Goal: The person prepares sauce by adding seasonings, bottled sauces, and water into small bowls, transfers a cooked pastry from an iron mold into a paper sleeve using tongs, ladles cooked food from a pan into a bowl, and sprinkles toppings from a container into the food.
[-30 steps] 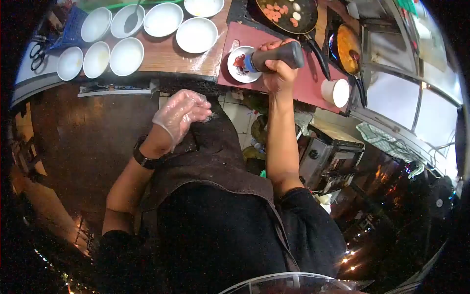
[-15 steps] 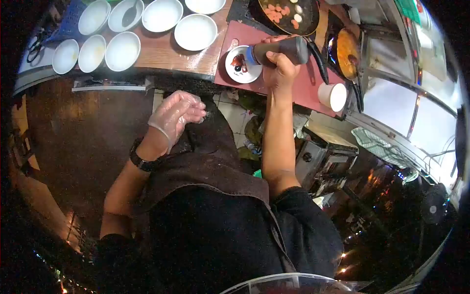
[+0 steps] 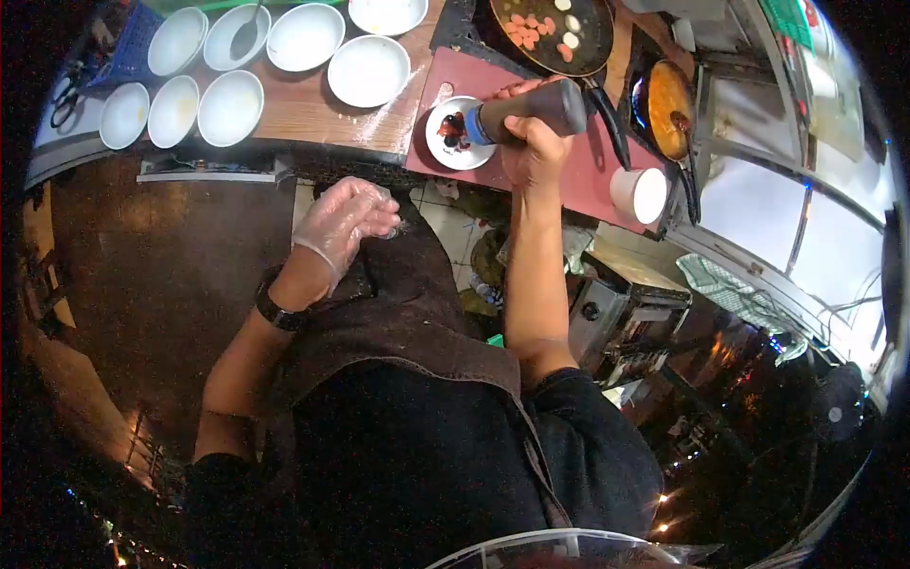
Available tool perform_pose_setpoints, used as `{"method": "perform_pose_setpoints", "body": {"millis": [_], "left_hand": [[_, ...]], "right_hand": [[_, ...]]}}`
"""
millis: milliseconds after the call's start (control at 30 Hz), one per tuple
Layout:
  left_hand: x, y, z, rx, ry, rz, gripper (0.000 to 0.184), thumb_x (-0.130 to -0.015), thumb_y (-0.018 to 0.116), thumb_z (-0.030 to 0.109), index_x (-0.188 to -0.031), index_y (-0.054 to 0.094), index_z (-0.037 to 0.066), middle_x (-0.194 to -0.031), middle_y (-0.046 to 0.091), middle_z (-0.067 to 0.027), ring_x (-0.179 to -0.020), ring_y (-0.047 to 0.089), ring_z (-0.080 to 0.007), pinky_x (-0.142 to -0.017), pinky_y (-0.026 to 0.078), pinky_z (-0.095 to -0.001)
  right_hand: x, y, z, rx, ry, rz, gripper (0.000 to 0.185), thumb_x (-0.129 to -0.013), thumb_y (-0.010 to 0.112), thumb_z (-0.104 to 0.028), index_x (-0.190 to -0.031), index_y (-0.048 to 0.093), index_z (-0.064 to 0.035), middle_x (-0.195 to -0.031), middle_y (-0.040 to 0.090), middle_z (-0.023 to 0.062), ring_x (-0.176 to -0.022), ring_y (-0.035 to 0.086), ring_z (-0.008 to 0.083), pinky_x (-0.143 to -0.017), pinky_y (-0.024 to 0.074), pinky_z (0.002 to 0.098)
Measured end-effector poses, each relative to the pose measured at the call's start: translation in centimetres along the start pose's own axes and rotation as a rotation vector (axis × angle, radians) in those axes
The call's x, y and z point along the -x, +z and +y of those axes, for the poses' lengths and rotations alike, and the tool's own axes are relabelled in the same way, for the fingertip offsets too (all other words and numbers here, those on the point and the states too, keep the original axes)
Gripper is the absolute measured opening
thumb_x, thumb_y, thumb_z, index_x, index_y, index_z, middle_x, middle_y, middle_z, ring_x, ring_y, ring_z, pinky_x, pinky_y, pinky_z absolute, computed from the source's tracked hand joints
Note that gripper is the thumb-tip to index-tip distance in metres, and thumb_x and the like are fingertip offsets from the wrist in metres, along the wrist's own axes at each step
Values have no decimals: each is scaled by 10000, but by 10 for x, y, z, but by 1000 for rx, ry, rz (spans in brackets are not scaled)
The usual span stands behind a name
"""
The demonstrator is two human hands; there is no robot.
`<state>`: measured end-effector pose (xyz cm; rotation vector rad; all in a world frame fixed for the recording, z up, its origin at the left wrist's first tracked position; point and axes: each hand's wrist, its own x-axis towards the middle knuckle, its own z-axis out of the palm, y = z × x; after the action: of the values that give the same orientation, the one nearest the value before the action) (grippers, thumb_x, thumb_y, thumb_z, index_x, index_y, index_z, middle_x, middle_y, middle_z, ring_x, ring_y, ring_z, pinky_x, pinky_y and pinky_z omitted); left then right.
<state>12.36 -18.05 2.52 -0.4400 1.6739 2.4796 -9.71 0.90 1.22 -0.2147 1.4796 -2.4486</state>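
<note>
My right hand [image 3: 538,150] is wrapped around a squeeze bottle [image 3: 540,109] of dark sauce with a blue cap. The bottle lies nearly level, its capped end over a small white bowl [image 3: 437,152]. Dark red sauce [image 3: 456,131] sits in that bowl, which stands on a reddish-brown cutting board [image 3: 578,185]. In a clear plastic glove, my left hand [image 3: 347,220] hangs in front of my apron, below the counter edge. Its fingers are curled together, and I see nothing in them.
Several white bowls [image 3: 370,73] stand on the wooden counter at left, one with a spoon [image 3: 246,38]. A pan [image 3: 559,57] holds orange and pale pieces; another pan [image 3: 668,109] contains orange food. A white cup [image 3: 646,196] is at the board's right corner.
The bottle's capped end has shifted slightly left and down over the bowl, in my right hand. The whole counter appears a little lower and further left. My left hand stays almost in place.
</note>
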Motion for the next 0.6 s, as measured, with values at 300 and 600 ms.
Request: {"method": "perform_pose_setpoints", "body": {"millis": [300, 600], "left_hand": [[-9, 5, 0, 133, -148, 117, 244, -1096, 448, 217, -1138, 540, -5, -1131, 670, -172, -985, 714, -221, -883, 610, -327], [-41, 30, 14, 158, -116, 164, 215, -1091, 479, 198, -1128, 515, -11, -1118, 665, -185, -974, 697, -222, -861, 593, -326]], "right_hand": [[-62, -15, -52, -650, 246, 135, 446, -848, 702, -134, -1239, 565, 32, -1227, 642, 199, -1193, 604, 339, -1153, 399, 580], [-271, -24, -94, -616, 214, 117, 338, -1105, 396, -207, -1363, 466, 1, -1399, 524, 234, -1277, 538, 387, -1095, 458, 568]]}}
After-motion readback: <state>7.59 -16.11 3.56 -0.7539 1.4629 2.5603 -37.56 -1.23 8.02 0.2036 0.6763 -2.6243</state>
